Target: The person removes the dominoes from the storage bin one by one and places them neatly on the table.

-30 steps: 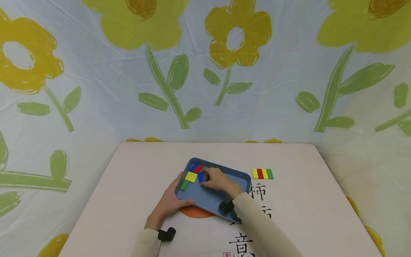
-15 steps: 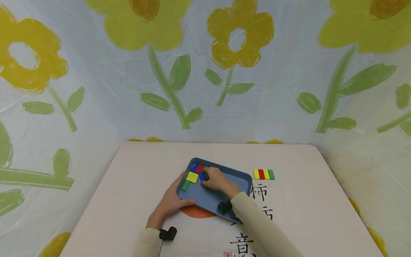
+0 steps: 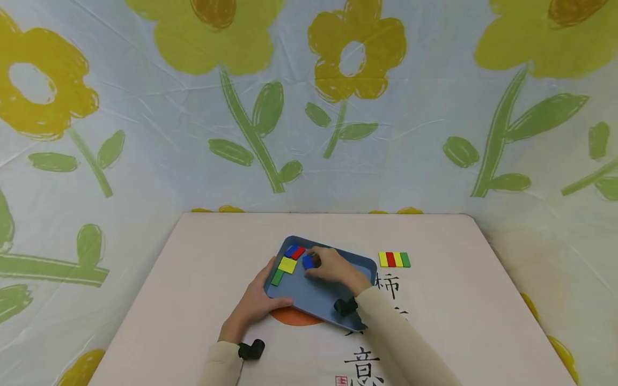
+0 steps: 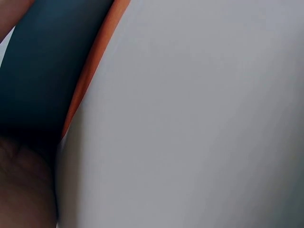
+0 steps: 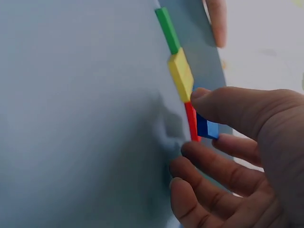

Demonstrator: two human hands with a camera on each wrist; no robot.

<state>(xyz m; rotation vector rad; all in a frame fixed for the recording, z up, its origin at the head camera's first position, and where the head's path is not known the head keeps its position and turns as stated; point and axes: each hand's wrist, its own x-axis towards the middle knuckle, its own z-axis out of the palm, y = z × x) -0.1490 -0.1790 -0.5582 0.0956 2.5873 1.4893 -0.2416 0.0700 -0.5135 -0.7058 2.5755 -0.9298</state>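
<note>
My right hand (image 3: 333, 266) reaches over the blue-grey tray (image 3: 318, 308) and pinches a small blue block (image 3: 308, 262) between thumb and index finger. Seen from the right wrist, the blue block (image 5: 207, 128) shows behind the thumb tip, and the other fingers are loosely bent. At the tray's left corner my left hand (image 3: 256, 300) grips the rim, thumb along the near side and fingers along the left side. Left of the pinched block lie a yellow block (image 3: 287, 265), a green block (image 3: 277, 277), a red block (image 3: 298, 252) and another blue block (image 3: 291, 250).
A row of yellow, red and green blocks (image 3: 394, 259) lies on the table (image 3: 444, 300) to the right of the tray. Black brush characters (image 3: 362, 364) and an orange shape (image 3: 294, 317) are printed on the surface. A flowered cloth (image 3: 410, 134) rises behind.
The right hand has moved slightly right with the blue block, widening the gap to the yellow block. The left hand and tray stay in place.
</note>
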